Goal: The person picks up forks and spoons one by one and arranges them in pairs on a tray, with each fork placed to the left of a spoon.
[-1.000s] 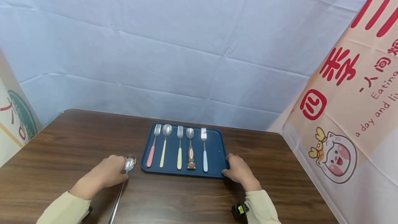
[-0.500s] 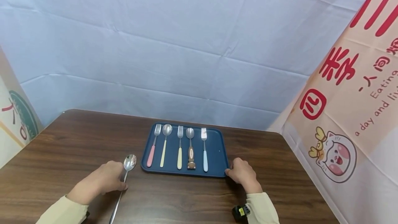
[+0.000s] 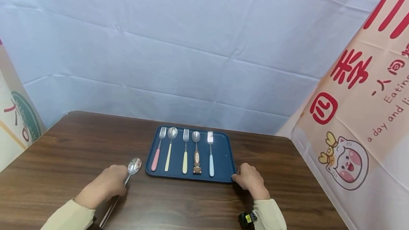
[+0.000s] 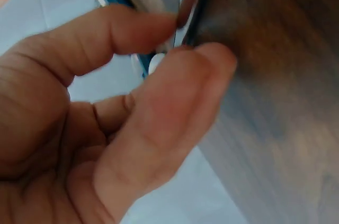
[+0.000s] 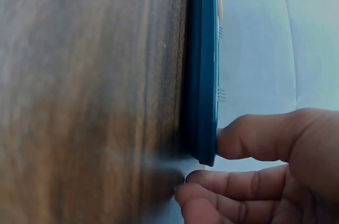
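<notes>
A long metal spoon (image 3: 134, 166) lies slanted on the table, left of a blue tray (image 3: 223, 159). My left hand (image 3: 110, 184) pinches its handle between thumb and finger; part of the handle is hidden by the hand. In the left wrist view, the dark handle (image 4: 197, 9) runs at the fingertips. At the tray's front right corner, my right hand (image 3: 249, 178) holds the edge, the thumb (image 5: 233, 139) against the rim and the other fingers curled beside the corner. On the tray lie a pink-handled fork (image 3: 155, 159), two spoons, a yellow-handled fork (image 3: 185, 162) and a blue-handled fork (image 3: 211, 164).
The brown wooden table (image 3: 179, 205) has its far edge close behind the tray. A pale cloth (image 3: 166, 45) hangs at the back, and a printed cloth (image 3: 351, 116) hangs at the right. A small black device (image 3: 246, 219) sits at the right wrist.
The long spoon's handle end has swung left, so the spoon lies more slanted. My left hand has closed on the handle. The right hand has shifted slightly toward the tray's front corner.
</notes>
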### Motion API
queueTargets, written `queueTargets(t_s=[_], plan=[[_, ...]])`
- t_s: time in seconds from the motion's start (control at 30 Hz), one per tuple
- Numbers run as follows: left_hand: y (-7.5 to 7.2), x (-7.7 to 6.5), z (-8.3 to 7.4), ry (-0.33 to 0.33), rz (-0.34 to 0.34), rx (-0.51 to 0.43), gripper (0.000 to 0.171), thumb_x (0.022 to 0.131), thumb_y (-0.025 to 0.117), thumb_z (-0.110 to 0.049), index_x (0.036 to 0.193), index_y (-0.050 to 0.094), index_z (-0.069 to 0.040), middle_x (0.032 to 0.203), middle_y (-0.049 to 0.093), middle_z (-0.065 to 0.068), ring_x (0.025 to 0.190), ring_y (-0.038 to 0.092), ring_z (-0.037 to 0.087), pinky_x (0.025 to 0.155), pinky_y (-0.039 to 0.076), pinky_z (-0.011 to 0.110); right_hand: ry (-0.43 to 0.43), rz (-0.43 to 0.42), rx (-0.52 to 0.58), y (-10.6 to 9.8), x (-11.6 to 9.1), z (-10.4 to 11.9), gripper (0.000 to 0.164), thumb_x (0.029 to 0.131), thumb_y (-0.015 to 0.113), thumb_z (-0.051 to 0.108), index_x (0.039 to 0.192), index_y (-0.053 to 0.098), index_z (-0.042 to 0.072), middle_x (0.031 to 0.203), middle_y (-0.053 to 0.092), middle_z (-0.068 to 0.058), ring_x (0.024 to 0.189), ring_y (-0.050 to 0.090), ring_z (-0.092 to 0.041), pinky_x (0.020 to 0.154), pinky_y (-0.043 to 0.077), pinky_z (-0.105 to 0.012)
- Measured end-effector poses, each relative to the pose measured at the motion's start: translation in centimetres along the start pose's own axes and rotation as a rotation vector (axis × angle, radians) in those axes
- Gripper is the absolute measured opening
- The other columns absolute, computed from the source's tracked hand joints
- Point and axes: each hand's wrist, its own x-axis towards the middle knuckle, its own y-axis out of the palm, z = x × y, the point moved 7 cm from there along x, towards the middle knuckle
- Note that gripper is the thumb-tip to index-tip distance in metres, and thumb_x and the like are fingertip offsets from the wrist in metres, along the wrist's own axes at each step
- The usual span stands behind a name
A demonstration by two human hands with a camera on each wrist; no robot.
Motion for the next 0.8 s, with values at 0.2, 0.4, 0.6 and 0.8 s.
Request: queueTargets(t_s=[0.2,0.4,0.6,0.8], plan=[[-0.1,0.2,0.7,-0.098,-0.004,-0.086,0.017,0.060,0.058,0.009,0.065,0.045,-0.001,0.044,0.048,0.009,0.030,0.050,0.015,0.033,0.044,0.027,-0.004,-0.002,0.003,0.1,0.1,-0.1,0.043,0.085,0.065,0.019,0.050,0.041,0.013,0.046,0.035,0.001,0.042,0.037,-0.013,0.039,0.025,-0.023],[0.1,0.5,1.0,-0.140,0.016,-0.111,0.016,0.061,0.060,0.006,0.062,0.046,-0.002,0.044,0.049,0.009,0.031,0.050,0.015,0.034,0.045,0.027,-0.004,-0.004,0.001,0.1,0.2,-0.2,0.043,0.085,0.065,0.018,0.051,0.041,0.013,0.047,0.035,0.001,0.042,0.037,-0.013,0.039,0.024,-0.023],[0.3,0.6,1.4,-0.170,0.049,-0.087,0.016,0.064,0.063,0.001,0.063,0.047,-0.002,0.044,0.048,0.006,0.032,0.051,0.014,0.036,0.046,0.026,-0.004,0.000,0.001,0.1,0.3,-0.2,0.043,0.085,0.065,0.019,0.050,0.040,0.014,0.046,0.034,0.002,0.041,0.037,-0.013,0.039,0.024,-0.023],[0.4,0.5,1.9,-0.178,0.074,-0.047,0.014,0.066,0.060,-0.006,0.061,0.048,-0.003,0.042,0.048,0.004,0.032,0.052,0.014,0.036,0.045,0.028,-0.003,0.009,0.000,0.2,0.3,-0.2,0.043,0.085,0.065,0.019,0.050,0.040,0.014,0.046,0.034,0.002,0.041,0.037,-0.012,0.039,0.024,-0.023]])
